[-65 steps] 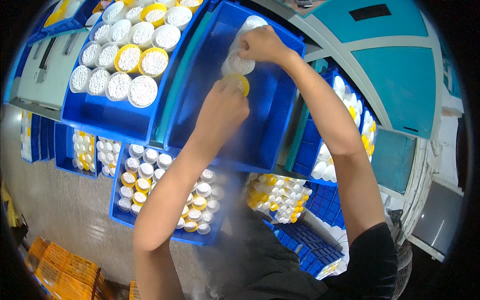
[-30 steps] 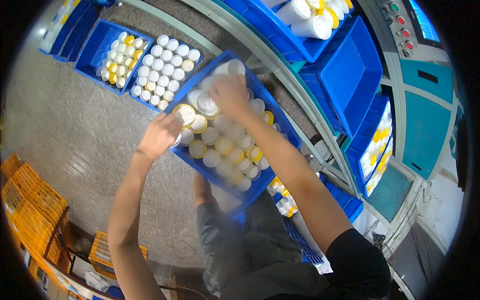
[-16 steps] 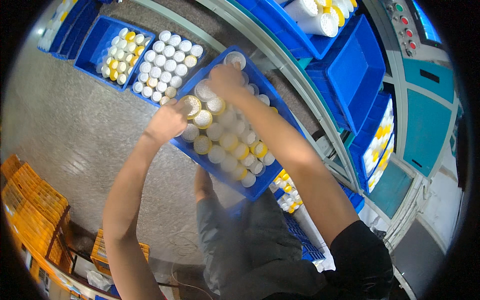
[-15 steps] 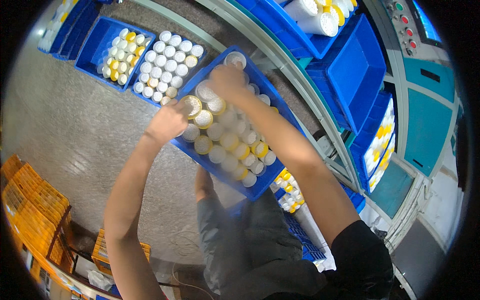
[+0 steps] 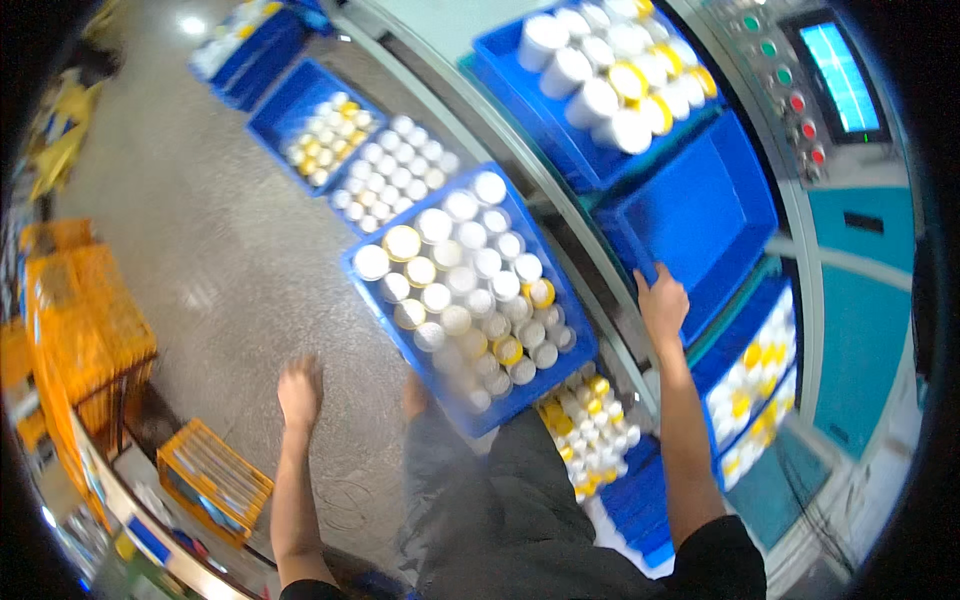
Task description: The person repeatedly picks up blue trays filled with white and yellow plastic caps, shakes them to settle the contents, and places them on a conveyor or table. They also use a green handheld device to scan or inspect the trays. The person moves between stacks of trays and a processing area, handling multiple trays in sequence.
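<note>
Blue crate (image 5: 478, 400) packed with white and yellow-capped jars (image 5: 455, 285) sits low before the person's knees, just beside the metal rail. An empty blue tray (image 5: 700, 215) lies up on the machine bed, and the right hand (image 5: 662, 305) grips its near rim, fingers curled over the edge. The left hand (image 5: 300, 390) hangs open and empty above the floor. Judging by this, filling the tray comes next: reaching down for jars.

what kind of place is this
Probably a factory or packing floor. Blue crates full of white and yellow capped jars sit on a bare concrete floor, and a machine panel with coloured buttons and a screen stands beside an empty blue crate.
</note>
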### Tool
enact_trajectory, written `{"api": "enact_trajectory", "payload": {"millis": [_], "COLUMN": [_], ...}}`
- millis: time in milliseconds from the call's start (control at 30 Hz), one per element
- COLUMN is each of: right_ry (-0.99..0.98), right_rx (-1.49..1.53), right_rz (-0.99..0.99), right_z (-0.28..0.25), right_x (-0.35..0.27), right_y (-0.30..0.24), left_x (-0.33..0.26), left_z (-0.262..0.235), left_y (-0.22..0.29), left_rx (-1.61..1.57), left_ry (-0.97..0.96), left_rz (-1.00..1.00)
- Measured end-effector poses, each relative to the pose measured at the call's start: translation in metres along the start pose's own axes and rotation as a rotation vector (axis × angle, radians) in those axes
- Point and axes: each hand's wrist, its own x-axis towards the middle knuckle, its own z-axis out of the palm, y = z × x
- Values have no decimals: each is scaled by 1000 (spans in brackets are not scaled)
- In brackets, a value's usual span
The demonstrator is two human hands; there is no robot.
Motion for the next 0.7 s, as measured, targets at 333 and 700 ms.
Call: {"api": "enact_trajectory", "payload": {"millis": [333,700], "right_ry": [-153,178], "right_rx": [60,229], "right_rz": [-162,-290], "right_z": [-11,-108], "right_x": [-4,-156], "right_y": [29,-17], "left_x": [-445,-628], "left_z": [36,57], "left_y": [117,183], "left_rx": [-497,-1216], "left_ry": [-926,-385], "left_rz": [-787,-1088]}}
